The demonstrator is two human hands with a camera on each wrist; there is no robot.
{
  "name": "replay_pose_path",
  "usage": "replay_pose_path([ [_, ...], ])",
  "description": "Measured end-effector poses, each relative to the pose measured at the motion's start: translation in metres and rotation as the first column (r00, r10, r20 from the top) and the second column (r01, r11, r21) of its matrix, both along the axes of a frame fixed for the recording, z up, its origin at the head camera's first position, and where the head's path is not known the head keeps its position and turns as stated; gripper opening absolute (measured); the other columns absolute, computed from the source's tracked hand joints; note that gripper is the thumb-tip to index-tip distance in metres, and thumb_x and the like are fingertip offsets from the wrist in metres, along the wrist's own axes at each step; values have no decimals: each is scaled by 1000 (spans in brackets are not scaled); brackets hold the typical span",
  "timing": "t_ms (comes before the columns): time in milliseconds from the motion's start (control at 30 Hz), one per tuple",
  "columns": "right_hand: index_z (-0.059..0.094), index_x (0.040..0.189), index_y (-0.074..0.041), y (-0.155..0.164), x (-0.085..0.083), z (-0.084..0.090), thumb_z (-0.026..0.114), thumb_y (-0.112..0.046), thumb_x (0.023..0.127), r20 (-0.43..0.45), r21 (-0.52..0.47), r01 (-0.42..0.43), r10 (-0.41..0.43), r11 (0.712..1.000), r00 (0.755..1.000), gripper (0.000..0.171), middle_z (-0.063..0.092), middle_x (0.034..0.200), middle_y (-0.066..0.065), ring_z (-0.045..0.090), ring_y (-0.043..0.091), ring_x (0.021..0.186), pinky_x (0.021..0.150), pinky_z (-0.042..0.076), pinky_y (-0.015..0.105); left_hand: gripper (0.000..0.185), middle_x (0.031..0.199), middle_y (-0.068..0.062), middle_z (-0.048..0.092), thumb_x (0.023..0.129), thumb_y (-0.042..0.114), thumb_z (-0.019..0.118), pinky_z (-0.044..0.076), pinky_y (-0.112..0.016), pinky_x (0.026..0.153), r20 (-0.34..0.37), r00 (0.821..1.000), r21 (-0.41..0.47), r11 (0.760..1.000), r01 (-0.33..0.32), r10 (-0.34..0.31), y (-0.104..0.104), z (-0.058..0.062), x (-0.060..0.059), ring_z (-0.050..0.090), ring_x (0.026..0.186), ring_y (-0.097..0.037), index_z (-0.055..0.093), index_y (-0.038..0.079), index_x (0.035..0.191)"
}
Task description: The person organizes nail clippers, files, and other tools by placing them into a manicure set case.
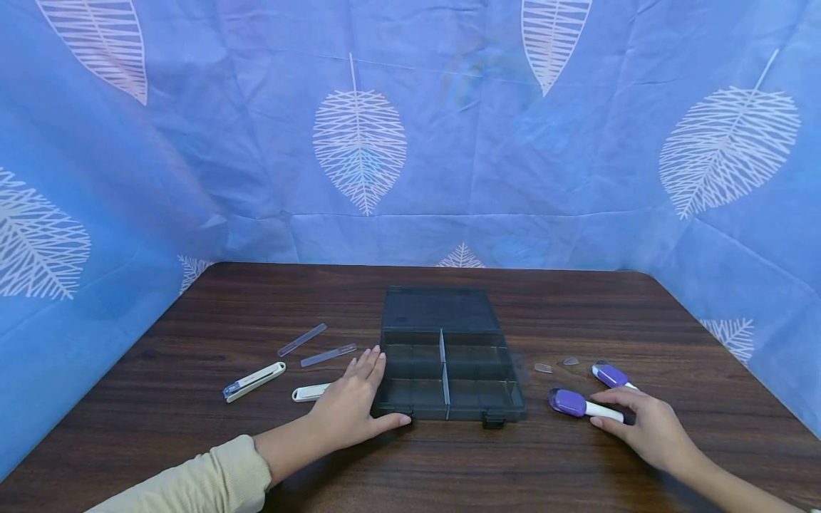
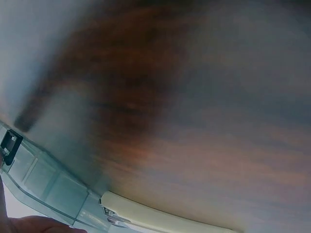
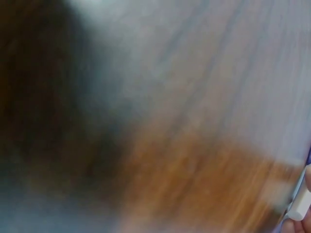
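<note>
Now right hand (image 1: 648, 427) around purple-capped tool (image 1: 580, 405)

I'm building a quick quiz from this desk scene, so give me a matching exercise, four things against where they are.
Things:
1. organizer box
2. purple-capped tool
3. white clipper
4. clear strip

Places:
A. far left, nearest the table edge
B. under the right hand's fingers
C. center, touched by the left hand
D. left rear

Pairs: 1-C, 2-B, 3-A, 4-D
</note>
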State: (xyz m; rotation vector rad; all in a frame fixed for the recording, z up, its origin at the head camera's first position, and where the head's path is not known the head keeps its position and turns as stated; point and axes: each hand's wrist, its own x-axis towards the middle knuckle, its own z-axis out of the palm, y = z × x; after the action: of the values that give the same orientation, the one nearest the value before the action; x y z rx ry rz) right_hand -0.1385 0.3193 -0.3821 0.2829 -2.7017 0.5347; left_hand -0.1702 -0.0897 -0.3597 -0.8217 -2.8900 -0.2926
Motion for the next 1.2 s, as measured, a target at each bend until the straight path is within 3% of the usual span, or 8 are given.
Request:
replay_pose_path([
  [233, 69, 80, -12, 0, -2, -2, 80, -5, 64, -12, -24, -36, 36, 999, 999, 21, 61, 75, -6, 37, -9, 61, 50, 36, 18, 92, 145, -23, 36, 80, 62, 57, 36, -47, 106, 14, 1000, 22, 1000, 1, -2, -1, 1, 0, 34, 136, -34, 39, -8, 137],
  [367, 69, 81, -11, -1, -4, 4, 78, -7, 68, 100, -42, -48, 52, 998, 994, 16, 59, 73, -8, 37, -7, 60, 51, 36, 18, 92, 144, -23, 37, 79, 62, 59, 36, -47, 106, 19, 1000, 33, 999, -1, 1, -2, 1, 0, 34, 136, -34, 40, -8, 136],
  [500, 69, 83, -9, -1, -6, 11, 76, -11, 72, 227, -67, -55, 69, 996, 971, 13, 61, 73, -5, 38, -4, 59, 51, 37, 19, 92, 144, -23, 37, 79, 61, 59, 36, -47, 106, 26, 1000, 38, 999, -2, 1, -2, 0, 0, 34, 135, -35, 40, -8, 136],
  [767, 69, 85, -7, -2, -9, 17, 74, -13, 76, 289, -123, -60, 94, 991, 953, 12, 61, 72, -4, 38, -2, 56, 49, 37, 19, 91, 144, -23, 37, 80, 62, 58, 36, -46, 105, 29, 1000, 20, 1000, 5, -6, 0, 1, -1, 35, 135, -35, 41, -8, 136],
  [867, 69, 86, -5, -3, -11, 19, 73, -12, 77, 266, -131, -70, 103, 989, 959, 12, 61, 72, -4, 38, -2, 56, 48, 36, 19, 92, 144, -23, 37, 80, 63, 57, 36, -46, 106, 34, 999, 8, 1000, 9, -9, 1, 2, -2, 34, 135, -34, 40, -8, 136],
  [1100, 69, 86, -4, -13, -18, 29, 73, -5, 75, 94, -130, -135, 147, 982, 985, 12, 58, 68, -9, 34, -2, 52, 45, 31, 19, 91, 144, -23, 37, 80, 62, 57, 36, -45, 106, 31, 1000, -2, 1000, -2, 3, 1, 3, -1, 35, 135, -34, 41, -8, 136],
  [1200, 69, 88, -4, -20, -22, 34, 73, -7, 76, 99, -140, -134, 149, 981, 984, 13, 60, 70, -6, 35, -1, 53, 45, 31, 20, 89, 144, -23, 38, 80, 61, 58, 36, -45, 106, 29, 1000, -2, 1000, -4, 4, 0, 3, 0, 34, 135, -35, 41, -8, 135],
])
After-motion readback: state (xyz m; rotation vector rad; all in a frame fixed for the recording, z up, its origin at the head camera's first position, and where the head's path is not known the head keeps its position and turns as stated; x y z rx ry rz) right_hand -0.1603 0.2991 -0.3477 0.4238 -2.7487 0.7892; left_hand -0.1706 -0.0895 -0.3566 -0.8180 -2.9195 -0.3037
